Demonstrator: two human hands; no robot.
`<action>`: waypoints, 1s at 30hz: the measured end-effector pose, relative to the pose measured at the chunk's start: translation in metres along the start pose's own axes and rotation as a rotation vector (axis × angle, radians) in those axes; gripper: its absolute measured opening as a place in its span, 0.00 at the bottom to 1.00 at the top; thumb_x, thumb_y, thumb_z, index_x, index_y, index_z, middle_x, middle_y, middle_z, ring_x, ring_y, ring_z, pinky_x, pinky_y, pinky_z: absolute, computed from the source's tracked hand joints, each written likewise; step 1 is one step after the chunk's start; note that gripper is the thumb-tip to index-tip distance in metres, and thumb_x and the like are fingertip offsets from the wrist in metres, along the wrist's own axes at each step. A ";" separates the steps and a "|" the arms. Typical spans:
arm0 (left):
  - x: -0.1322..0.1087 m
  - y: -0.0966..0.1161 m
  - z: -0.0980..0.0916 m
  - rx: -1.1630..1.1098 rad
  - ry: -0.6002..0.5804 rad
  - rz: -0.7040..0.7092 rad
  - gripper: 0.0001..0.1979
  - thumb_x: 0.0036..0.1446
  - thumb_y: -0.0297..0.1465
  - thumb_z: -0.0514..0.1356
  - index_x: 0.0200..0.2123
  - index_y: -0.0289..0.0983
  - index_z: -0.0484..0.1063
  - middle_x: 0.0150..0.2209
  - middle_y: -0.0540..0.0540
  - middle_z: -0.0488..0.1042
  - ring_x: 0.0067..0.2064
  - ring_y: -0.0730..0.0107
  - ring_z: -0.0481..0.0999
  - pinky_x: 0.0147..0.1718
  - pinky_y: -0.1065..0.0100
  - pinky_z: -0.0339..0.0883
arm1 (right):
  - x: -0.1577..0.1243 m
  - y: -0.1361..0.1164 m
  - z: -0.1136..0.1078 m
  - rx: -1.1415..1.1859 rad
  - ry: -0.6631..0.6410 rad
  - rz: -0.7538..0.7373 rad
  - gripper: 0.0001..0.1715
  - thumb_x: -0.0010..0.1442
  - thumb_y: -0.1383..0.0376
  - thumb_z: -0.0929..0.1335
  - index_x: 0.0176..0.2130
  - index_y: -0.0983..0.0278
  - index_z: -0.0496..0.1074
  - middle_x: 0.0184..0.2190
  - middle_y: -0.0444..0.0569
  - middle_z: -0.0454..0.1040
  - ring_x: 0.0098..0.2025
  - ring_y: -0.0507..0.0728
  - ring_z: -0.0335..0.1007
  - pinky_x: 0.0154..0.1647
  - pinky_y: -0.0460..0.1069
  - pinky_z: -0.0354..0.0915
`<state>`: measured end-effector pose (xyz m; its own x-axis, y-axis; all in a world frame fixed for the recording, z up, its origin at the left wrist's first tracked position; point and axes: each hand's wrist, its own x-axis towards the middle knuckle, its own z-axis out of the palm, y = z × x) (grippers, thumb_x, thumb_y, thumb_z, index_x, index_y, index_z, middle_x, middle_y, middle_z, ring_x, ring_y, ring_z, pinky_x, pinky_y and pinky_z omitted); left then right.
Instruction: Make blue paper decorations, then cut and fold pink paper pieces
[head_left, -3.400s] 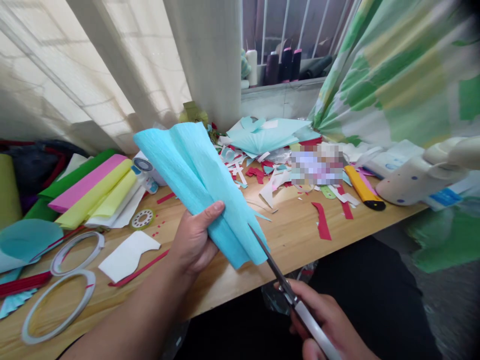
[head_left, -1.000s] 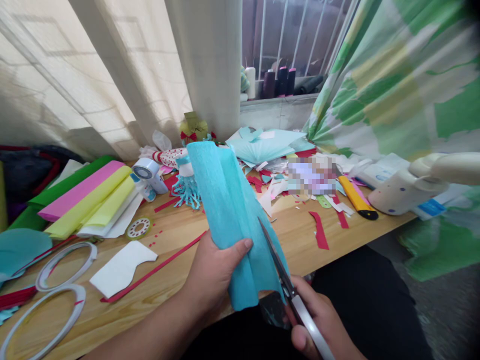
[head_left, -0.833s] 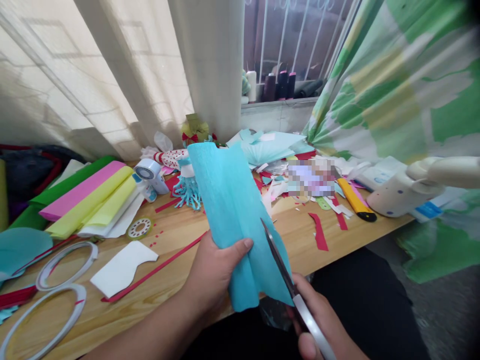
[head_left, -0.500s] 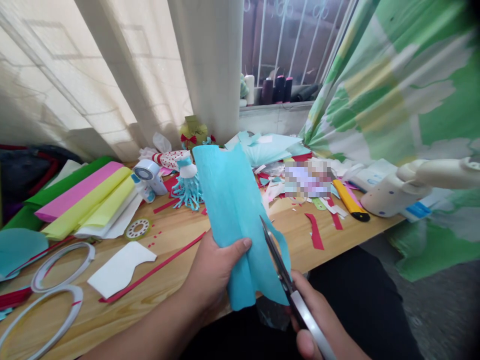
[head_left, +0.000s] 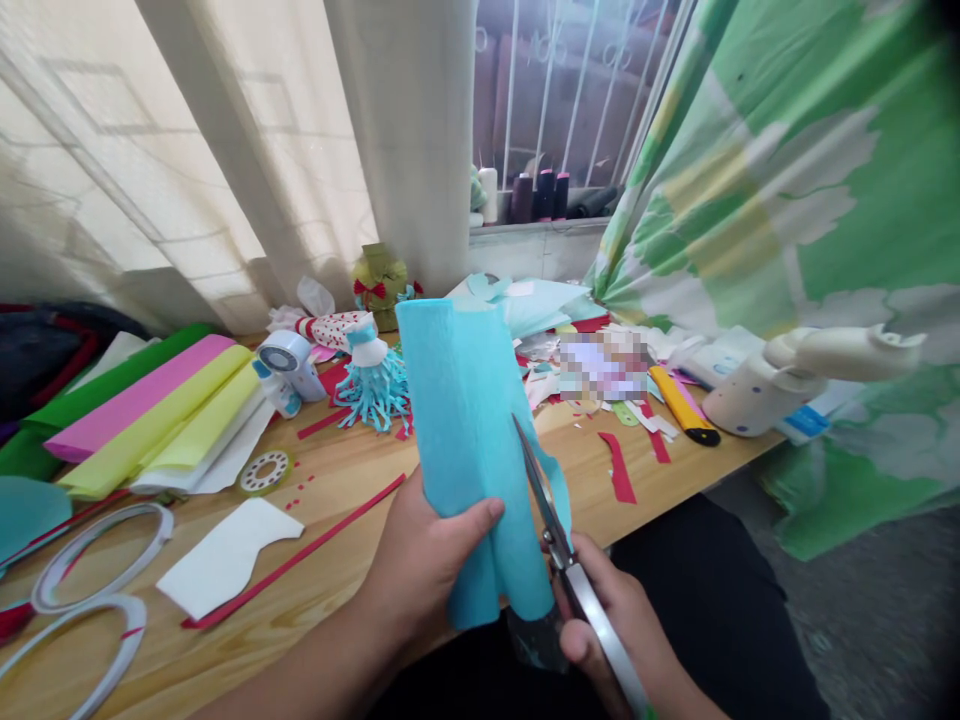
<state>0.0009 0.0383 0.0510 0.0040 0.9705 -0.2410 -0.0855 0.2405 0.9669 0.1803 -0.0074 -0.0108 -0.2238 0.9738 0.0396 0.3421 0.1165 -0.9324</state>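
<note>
Cut looks partway done, narrow strip [head_left: 558,485] loose along right side, upper part seemingly uncut: left hand [head_left: 427,550] pinches blue paper [head_left: 469,420] over table [head_left: 334,555] front edge, right hand's [head_left: 611,610] fingers wrapped around scissors [head_left: 559,545] handles.

Our bench [head_left: 337,475]: paper rolls [head_left: 142,397] left, cutter [head_left: 681,403] right. Spools [head_left: 545,196] behind on sill [head_left: 555,227]. Scissors [head_left: 581,585] at right edge of sheet [head_left: 465,430].

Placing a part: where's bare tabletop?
Bare wood: between the long red paper strip and left forearm; between strip and blue fringed paper tassel. Narrow: between the held blue paper and red paper scrap. Crowded: back right, mixed paper scraps; far left, coloured paper rolls.
</note>
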 end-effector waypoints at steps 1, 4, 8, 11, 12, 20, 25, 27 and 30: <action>0.000 0.000 0.000 -0.017 0.000 -0.007 0.22 0.43 0.34 0.68 0.42 0.34 0.70 0.38 0.41 0.79 0.39 0.55 0.78 0.37 0.60 0.72 | 0.000 0.000 0.001 0.021 0.003 0.019 0.47 0.40 0.29 0.59 0.40 0.63 0.66 0.18 0.40 0.60 0.20 0.50 0.54 0.20 0.44 0.55; -0.002 0.001 0.001 -0.045 0.000 -0.009 0.23 0.42 0.33 0.69 0.43 0.33 0.70 0.39 0.40 0.79 0.39 0.55 0.78 0.38 0.60 0.72 | 0.001 -0.003 0.002 0.072 -0.012 0.009 0.48 0.39 0.28 0.58 0.40 0.63 0.65 0.17 0.39 0.57 0.19 0.50 0.52 0.19 0.45 0.55; -0.004 0.001 0.001 -0.053 -0.013 -0.019 0.22 0.43 0.33 0.68 0.43 0.33 0.70 0.39 0.40 0.79 0.38 0.56 0.78 0.37 0.60 0.72 | 0.004 -0.009 0.003 0.075 -0.021 -0.103 0.48 0.42 0.28 0.55 0.40 0.63 0.65 0.18 0.42 0.59 0.20 0.53 0.56 0.20 0.47 0.59; -0.005 0.003 0.002 -0.079 0.013 -0.012 0.22 0.42 0.32 0.69 0.42 0.33 0.70 0.39 0.40 0.80 0.37 0.57 0.79 0.36 0.62 0.73 | 0.005 -0.009 0.001 0.063 -0.035 -0.115 0.47 0.43 0.29 0.55 0.41 0.63 0.64 0.19 0.44 0.62 0.21 0.55 0.59 0.22 0.48 0.61; -0.004 0.004 0.002 -0.097 0.015 -0.007 0.22 0.42 0.32 0.69 0.42 0.33 0.70 0.39 0.40 0.80 0.37 0.57 0.79 0.35 0.62 0.73 | 0.004 -0.008 0.000 0.062 -0.045 -0.108 0.47 0.44 0.29 0.55 0.41 0.63 0.64 0.20 0.45 0.64 0.21 0.55 0.60 0.23 0.48 0.62; -0.001 0.005 -0.001 -0.232 0.011 0.005 0.21 0.42 0.33 0.68 0.41 0.32 0.71 0.33 0.42 0.79 0.32 0.58 0.78 0.30 0.63 0.73 | -0.002 0.003 -0.007 0.064 -0.168 -0.044 0.47 0.43 0.30 0.59 0.45 0.63 0.63 0.23 0.46 0.68 0.22 0.55 0.63 0.24 0.47 0.62; -0.004 0.002 -0.003 0.003 0.008 0.050 0.21 0.44 0.34 0.67 0.42 0.34 0.70 0.36 0.43 0.79 0.36 0.59 0.78 0.35 0.64 0.72 | -0.002 -0.006 -0.006 0.078 -0.136 -0.031 0.47 0.43 0.29 0.57 0.42 0.63 0.64 0.22 0.45 0.66 0.22 0.53 0.60 0.24 0.46 0.61; -0.006 0.002 -0.001 0.097 0.005 0.049 0.21 0.44 0.34 0.67 0.42 0.34 0.70 0.37 0.42 0.79 0.37 0.58 0.78 0.35 0.63 0.72 | -0.001 -0.010 -0.005 0.074 -0.100 -0.031 0.45 0.44 0.30 0.58 0.41 0.63 0.65 0.23 0.45 0.66 0.23 0.53 0.60 0.25 0.46 0.62; -0.008 0.001 0.003 0.121 -0.051 0.033 0.22 0.44 0.34 0.66 0.44 0.34 0.69 0.39 0.41 0.79 0.39 0.56 0.78 0.36 0.62 0.72 | 0.000 -0.013 -0.003 0.063 -0.007 -0.029 0.43 0.45 0.31 0.58 0.40 0.63 0.65 0.23 0.45 0.65 0.24 0.54 0.61 0.25 0.47 0.62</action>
<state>0.0033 0.0309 0.0539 0.0538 0.9768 -0.2071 0.0347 0.2054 0.9781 0.1783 -0.0082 0.0023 -0.2395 0.9688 0.0640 0.2775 0.1314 -0.9517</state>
